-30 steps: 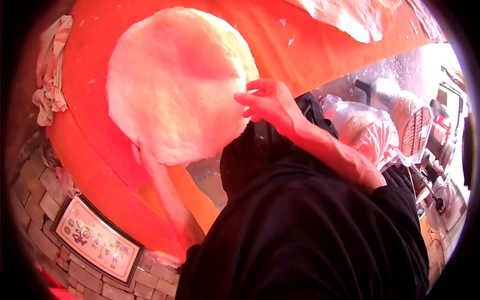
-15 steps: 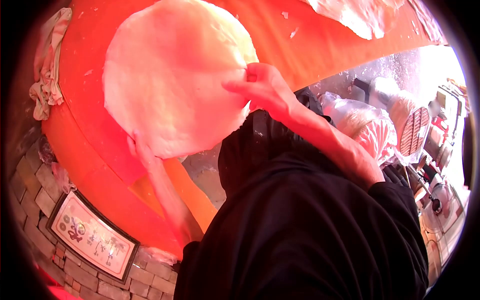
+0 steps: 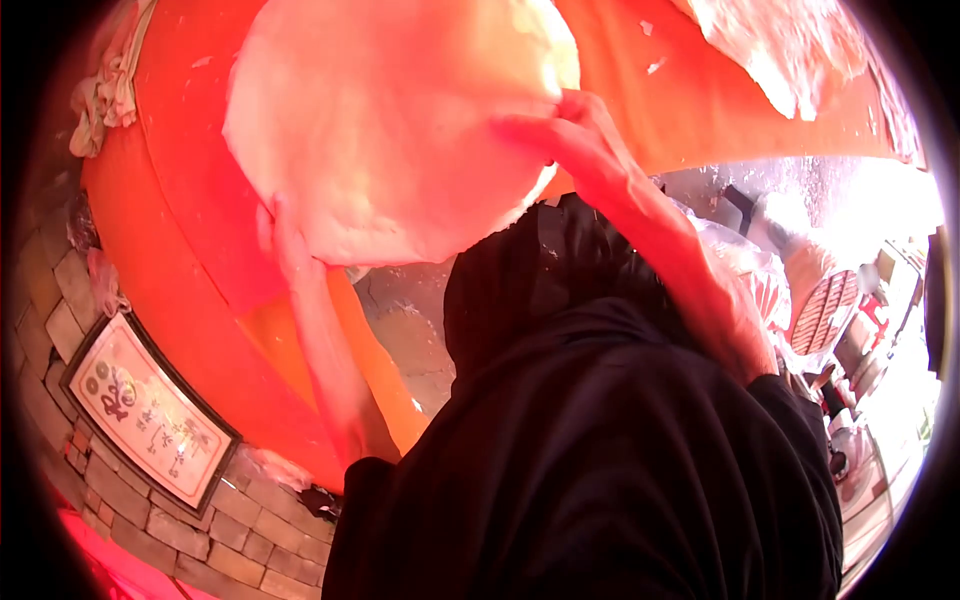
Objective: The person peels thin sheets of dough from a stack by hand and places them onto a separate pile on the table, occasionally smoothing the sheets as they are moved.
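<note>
A: Where's the pale, round, dough-like sheet?
B: Overhanging the flat orange-red surface's near edge; bare left hand, bare right hand pinch its rim. Likely soft, tearable: support 2 sides.

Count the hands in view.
2: the left hand at the lower-left edge of the round pale sheet, the right hand at its right edge. No others show; hidden ones can't be excluded.
</note>
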A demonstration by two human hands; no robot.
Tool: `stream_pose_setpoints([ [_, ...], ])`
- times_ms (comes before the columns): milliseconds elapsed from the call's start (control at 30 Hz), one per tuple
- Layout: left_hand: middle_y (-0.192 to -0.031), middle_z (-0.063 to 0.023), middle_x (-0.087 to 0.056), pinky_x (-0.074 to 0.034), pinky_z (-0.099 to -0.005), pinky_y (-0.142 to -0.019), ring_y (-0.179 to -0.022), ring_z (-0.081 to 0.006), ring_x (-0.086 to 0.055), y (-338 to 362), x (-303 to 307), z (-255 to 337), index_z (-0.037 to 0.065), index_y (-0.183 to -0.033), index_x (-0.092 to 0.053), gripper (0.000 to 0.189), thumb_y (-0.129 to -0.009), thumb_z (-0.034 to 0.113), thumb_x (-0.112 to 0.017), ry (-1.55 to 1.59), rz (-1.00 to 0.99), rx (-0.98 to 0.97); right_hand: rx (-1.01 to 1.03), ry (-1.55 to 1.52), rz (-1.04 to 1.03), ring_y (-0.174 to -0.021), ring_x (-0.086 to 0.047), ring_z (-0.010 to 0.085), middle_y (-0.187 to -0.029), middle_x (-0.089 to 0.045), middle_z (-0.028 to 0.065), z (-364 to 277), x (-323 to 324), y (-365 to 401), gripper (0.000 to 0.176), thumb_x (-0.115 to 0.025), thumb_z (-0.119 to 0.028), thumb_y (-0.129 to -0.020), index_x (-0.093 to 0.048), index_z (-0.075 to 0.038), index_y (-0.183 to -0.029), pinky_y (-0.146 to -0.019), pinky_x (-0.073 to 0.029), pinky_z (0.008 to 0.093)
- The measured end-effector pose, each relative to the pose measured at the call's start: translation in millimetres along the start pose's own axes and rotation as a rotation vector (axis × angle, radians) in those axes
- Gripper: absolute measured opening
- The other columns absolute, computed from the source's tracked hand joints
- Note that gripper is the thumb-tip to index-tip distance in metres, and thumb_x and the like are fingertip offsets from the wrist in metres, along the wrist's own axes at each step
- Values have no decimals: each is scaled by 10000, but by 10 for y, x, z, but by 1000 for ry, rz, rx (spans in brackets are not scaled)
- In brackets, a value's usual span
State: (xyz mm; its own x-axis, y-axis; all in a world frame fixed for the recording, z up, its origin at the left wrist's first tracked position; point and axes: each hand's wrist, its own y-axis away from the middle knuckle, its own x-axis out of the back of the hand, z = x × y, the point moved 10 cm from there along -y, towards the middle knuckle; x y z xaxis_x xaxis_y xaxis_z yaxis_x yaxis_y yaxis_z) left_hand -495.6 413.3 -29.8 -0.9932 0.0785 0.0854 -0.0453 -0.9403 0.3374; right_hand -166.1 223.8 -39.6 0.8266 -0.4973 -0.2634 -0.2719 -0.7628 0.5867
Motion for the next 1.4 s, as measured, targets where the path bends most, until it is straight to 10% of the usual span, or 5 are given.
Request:
stream_pose_setpoints([
  [333, -1326, -178, -506, -476, -409, -962, -1174, -288, -535, -11, -127, 5, -22, -1369, -412, 519, -938, 193, -602, -38, -59, -54, 145, -248, -81, -730, -673, 163, -810, -708, 92, 157, 88, -93, 151, -661, -75, -808, -710, 42, -892, -691, -520, 285],
  [467, -1412, -191, -439, -443, -440, -1013, -1242, -324, -489, 97, -158, 96, -8, -1435, -346, 609, -940, 231, -605, -36, -47, -5, 57, 380, 216, -691, -669, 179, -715, -684, 129, -205, 421, 189, 390, -769, -331, -767, -687, 41, -851, -659, -529, 304],
  [600, -1432, -187, -426, -438, -446, -1031, -1269, -334, -473, -120, 98, -64, -5, -1449, -332, 630, -946, 257, -607, -31, -16, -4, 577, 686, 600, -997, -647, 332, -1060, -657, 225, -907, 787, 374, 707, -742, -493, -770, -565, 51, -1185, -853, -515, 409],
  [800, -1406, -187, -448, -459, -436, -1005, -1234, -318, -502, -175, 46, -47, -15, -1428, -353, 607, -951, 267, -600, -66, -19, -8, 761, 452, 366, -1313, -446, 353, -1393, -469, 255, -629, 355, -92, 671, -623, -201, -928, -288, -16, -1479, -1071, -360, 431],
  [1400, -1332, -180, -512, -491, -425, -953, -1176, -301, -546, -151, -65, -67, -24, -1370, -425, 517, -970, 274, -563, -66, -15, -30, 869, 386, 500, -1129, -570, 301, -1202, -600, 209, -712, 416, -214, 605, -659, -274, -889, -430, -16, -1386, -963, -447, 386],
])
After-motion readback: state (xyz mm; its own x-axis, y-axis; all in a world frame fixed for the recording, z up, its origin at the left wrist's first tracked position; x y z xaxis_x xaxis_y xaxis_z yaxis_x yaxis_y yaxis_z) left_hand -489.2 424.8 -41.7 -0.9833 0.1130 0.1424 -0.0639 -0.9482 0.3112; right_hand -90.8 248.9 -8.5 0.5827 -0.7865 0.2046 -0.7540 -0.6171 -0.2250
